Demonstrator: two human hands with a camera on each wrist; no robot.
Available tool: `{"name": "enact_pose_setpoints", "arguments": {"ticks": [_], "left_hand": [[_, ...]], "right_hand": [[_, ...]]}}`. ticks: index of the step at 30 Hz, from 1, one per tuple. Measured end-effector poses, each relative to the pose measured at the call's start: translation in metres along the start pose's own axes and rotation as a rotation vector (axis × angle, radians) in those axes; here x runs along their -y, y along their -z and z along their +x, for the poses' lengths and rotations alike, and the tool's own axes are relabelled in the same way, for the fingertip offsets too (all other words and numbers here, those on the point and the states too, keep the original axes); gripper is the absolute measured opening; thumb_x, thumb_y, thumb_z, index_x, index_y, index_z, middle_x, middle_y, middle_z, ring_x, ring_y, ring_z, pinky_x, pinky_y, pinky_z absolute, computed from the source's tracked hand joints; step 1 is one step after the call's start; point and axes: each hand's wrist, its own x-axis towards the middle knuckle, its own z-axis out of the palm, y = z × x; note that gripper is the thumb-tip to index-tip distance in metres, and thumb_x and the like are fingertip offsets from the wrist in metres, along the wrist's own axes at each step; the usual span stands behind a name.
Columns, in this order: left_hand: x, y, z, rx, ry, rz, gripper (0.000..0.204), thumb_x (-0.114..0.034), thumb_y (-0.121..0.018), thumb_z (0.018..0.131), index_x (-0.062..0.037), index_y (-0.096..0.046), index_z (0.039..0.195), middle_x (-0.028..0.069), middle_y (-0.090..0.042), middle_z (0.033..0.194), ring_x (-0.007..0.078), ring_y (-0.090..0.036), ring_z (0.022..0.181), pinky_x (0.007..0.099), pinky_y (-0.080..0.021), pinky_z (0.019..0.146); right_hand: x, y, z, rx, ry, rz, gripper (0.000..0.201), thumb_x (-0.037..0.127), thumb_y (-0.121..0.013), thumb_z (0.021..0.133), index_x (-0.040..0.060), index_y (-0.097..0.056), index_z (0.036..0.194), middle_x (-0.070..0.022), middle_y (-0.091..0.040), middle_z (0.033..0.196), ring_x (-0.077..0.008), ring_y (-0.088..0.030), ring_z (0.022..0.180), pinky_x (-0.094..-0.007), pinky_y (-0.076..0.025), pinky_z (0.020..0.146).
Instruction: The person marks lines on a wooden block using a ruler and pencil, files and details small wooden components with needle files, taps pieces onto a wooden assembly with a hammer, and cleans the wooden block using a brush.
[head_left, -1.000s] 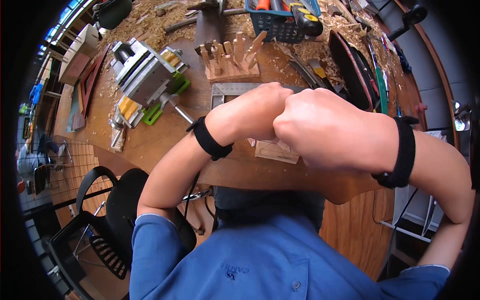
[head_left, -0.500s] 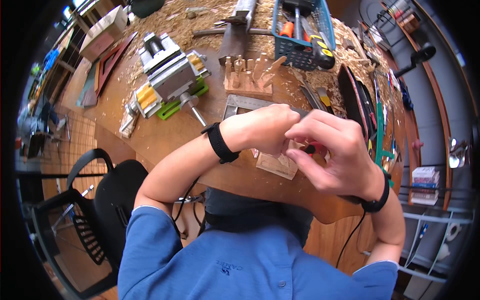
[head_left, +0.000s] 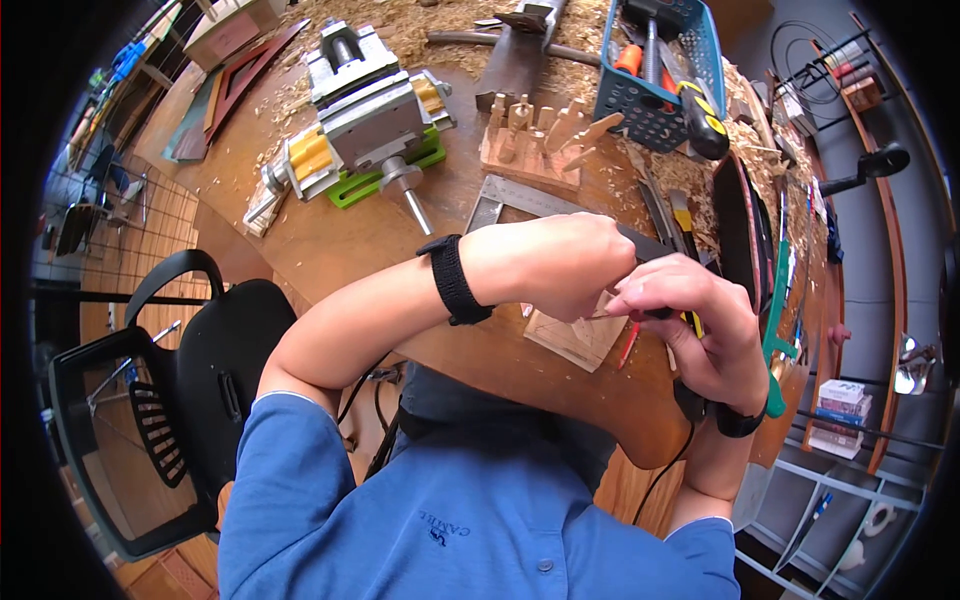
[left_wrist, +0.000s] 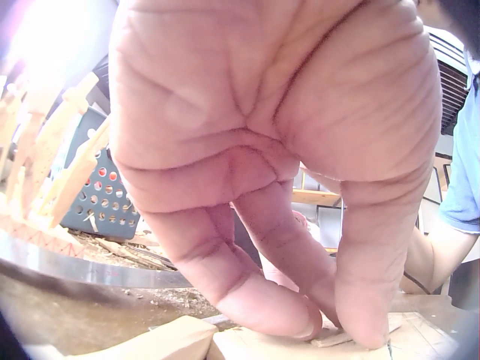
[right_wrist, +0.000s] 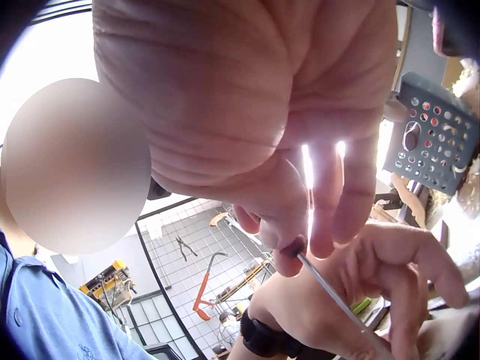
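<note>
My left hand [head_left: 560, 262] is bent down over a flat wooden board [head_left: 568, 342], its fingers curled. In the left wrist view its thumb and fingertips pinch a small thin wooden piece [left_wrist: 328, 343] against the board, which has pencil lines on it. To the right, my right hand [head_left: 705, 318] holds a slim tool with a dark handle [head_left: 655, 313] between thumb and fingers. Its thin metal shaft [right_wrist: 330, 289] points at the left fingertips in the right wrist view. The left fingers hide the tip, so I cannot tell what kind of tool it is.
Beyond my hands lie a metal square [head_left: 520, 194] and a wooden block with carved upright pieces [head_left: 530, 165]. A metal vise [head_left: 370, 125] stands left, a blue tool basket [head_left: 640, 120] at the back right. A red pencil [head_left: 629, 345] lies beside the board. Shavings cover the far tabletop.
My right hand has parted from the left fist, loosened and turned, and now holds the slim tool by the left fingertips. The left hand stays over the board. The head view has shifted.
</note>
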Motion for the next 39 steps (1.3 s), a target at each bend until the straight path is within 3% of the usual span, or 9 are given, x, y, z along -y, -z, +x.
{"name": "enact_pose_setpoints", "arguments": {"ticks": [9,15,19,22,26,29,33,35,39], "left_hand": [[0.005,-0.005,0.001,-0.001,0.007,-0.105,0.015,-0.007,-0.077,0.074,-0.0008,-0.071,0.086,0.0209,-0.07,0.075,0.0411,-0.07,0.077,0.0477,-0.056,0.068],[0.004,-0.002,0.001,0.006,0.007,-0.067,0.016,-0.006,-0.077,0.074,0.0002,-0.07,0.088,0.0218,-0.07,0.077,0.043,-0.069,0.078,0.0481,-0.055,0.068],[0.0,0.001,0.0,0.0,0.009,-0.063,0.017,-0.005,-0.077,0.073,0.0013,-0.069,0.086,0.0225,-0.069,0.076,0.0432,-0.069,0.078,0.0481,-0.055,0.067],[-0.002,0.003,0.001,0.041,0.027,-0.025,0.017,-0.004,-0.077,0.072,0.0017,-0.068,0.085,0.0229,-0.069,0.076,0.0429,-0.069,0.077,0.048,-0.055,0.067],[-0.002,0.004,0.0,0.017,0.019,-0.063,0.017,-0.003,-0.076,0.071,0.0019,-0.068,0.085,0.0227,-0.068,0.075,0.0427,-0.069,0.076,0.0477,-0.054,0.066],[-0.001,0.003,0.0,0.025,0.03,-0.059,0.017,-0.004,-0.076,0.071,0.002,-0.068,0.085,0.0231,-0.068,0.074,0.0429,-0.068,0.076,0.0479,-0.054,0.066],[0.0,0.002,-0.001,0.019,0.014,-0.049,0.017,-0.004,-0.076,0.072,0.0019,-0.068,0.086,0.0235,-0.067,0.075,0.0428,-0.068,0.076,0.0479,-0.054,0.067],[0.001,0.001,0.0,0.017,-0.003,-0.048,0.017,-0.005,-0.076,0.073,0.0018,-0.068,0.087,0.0237,-0.067,0.075,0.0428,-0.068,0.077,0.0479,-0.054,0.067],[0.001,0.001,-0.001,0.016,0.012,-0.064,0.019,-0.004,-0.077,0.071,0.0014,-0.069,0.088,0.0223,-0.068,0.075,0.0416,-0.069,0.076,0.0462,-0.055,0.066]], "right_hand": [[-0.009,-0.016,-0.015,-0.095,-0.02,0.046,0.048,-0.025,-0.059,0.077,0.0026,-0.068,0.115,-0.0137,-0.074,0.096,-0.026,-0.074,0.081,-0.0335,-0.059,0.07],[-0.013,-0.016,-0.014,-0.135,-0.041,-0.04,0.035,-0.017,-0.07,0.076,0.0037,-0.072,0.104,-0.0095,-0.071,0.088,-0.0193,-0.07,0.071,-0.0299,-0.056,0.062],[-0.005,-0.016,-0.006,-0.07,-0.078,-0.083,0.025,-0.011,-0.077,0.074,0.0019,-0.072,0.094,-0.0105,-0.074,0.082,-0.0219,-0.072,0.075,-0.031,-0.058,0.068],[-0.015,-0.018,-0.007,-0.075,-0.005,0.013,0.026,-0.012,-0.073,0.077,0.0013,-0.072,0.099,-0.0104,-0.074,0.093,-0.0197,-0.073,0.076,-0.0293,-0.056,0.063],[-0.02,-0.012,-0.014,-0.055,-0.081,0.004,0.022,-0.011,-0.076,0.078,0.0011,-0.072,0.096,-0.0098,-0.076,0.089,-0.0182,-0.075,0.077,-0.0287,-0.057,0.063],[-0.023,-0.013,-0.016,-0.149,-0.081,0.032,0.026,-0.007,-0.086,0.075,0.0016,-0.074,0.096,-0.0076,-0.076,0.083,-0.0161,-0.074,0.071,-0.0279,-0.058,0.066],[-0.02,-0.019,-0.015,-0.193,-0.083,0.026,0.026,-0.008,-0.086,0.074,0.0009,-0.074,0.095,-0.0082,-0.077,0.085,-0.0161,-0.074,0.071,-0.0275,-0.057,0.065],[-0.015,-0.026,-0.015,-0.321,-0.183,0.119,0.024,-0.01,-0.085,0.075,0.0004,-0.073,0.094,-0.0087,-0.076,0.087,-0.0174,-0.074,0.074,-0.0281,-0.058,0.068],[-0.018,-0.015,-0.01,-0.204,-0.061,0.078,0.023,-0.009,-0.085,0.076,0.0001,-0.072,0.093,-0.0092,-0.075,0.088,-0.0187,-0.074,0.077,-0.0296,-0.058,0.071]]}}
